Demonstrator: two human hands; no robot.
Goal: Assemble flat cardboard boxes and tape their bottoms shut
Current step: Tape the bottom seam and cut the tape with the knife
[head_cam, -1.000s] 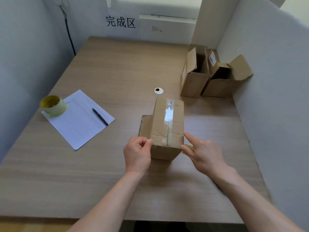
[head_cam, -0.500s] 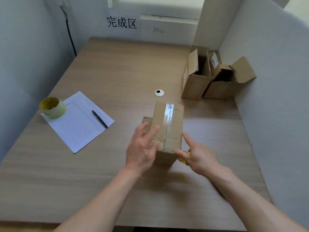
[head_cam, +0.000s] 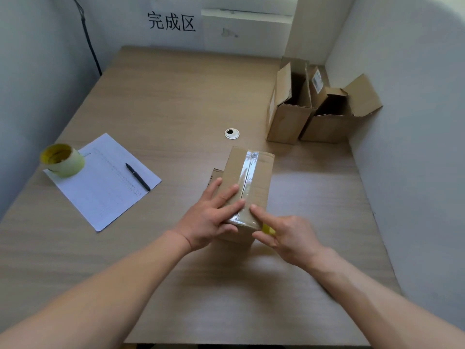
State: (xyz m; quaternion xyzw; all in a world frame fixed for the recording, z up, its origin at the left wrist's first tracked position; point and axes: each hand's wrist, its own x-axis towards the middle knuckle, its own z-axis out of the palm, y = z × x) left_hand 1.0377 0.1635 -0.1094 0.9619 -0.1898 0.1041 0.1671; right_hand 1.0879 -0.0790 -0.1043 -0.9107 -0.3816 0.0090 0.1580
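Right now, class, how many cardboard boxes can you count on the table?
3. One taped box lies under both hands near the table's middle; two open boxes, and, stand side by side at the far right corner. Others may be out of view.

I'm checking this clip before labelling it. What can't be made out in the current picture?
- Yellow object in the head view: mostly hidden behind the right hand, so it cannot be identified.
- Near end of the tape strip on the box: covered by the left hand.
- Print on the paper sheet: too small to read.
- Label on a far open box: too small to read.
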